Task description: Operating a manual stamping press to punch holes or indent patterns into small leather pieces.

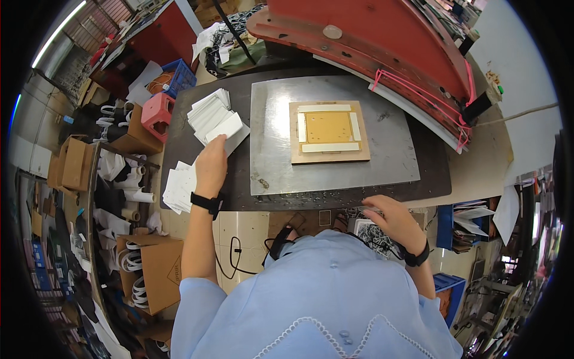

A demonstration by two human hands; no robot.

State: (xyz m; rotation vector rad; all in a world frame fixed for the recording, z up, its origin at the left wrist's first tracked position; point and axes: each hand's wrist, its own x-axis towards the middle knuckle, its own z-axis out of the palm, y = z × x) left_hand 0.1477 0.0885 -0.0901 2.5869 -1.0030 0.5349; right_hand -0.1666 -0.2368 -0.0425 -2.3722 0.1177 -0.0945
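The metal plate (272, 119), a flat grey sheet with a dull sheen and a few dark marks, lies on the dark, smooth-topped bench (435, 184) and serves as reference. On the plate, right of its middle, rests a square wooden board (329, 157), light brown at its edge; it carries a yellow panel (329, 128) with small dark specks, framed by four straight pale strips (326, 109). Left of the plate, white cards (206, 109) lie in a fanned, slipped stack, thin-edged and matt. A smooth white card (226, 127) with rounded corners lies on the near end of that stack; the left hand (211, 164) reaches to its near edge, fingertips at the card. Whether this grip pinches the card or merely touches it cannot be told, the fingers being partly hidden. A second group of white sheets (178, 188), loosely overlapped, lies nearer the person, also left of the plate. The right hand (391, 218) is just off the plate's near side, its grip spread and empty, thumb apart from the fingers. Beyond the plate stands a red-painted machine beam (371, 36), its surface scuffed, with pink cord (418, 94) strung along the right end.
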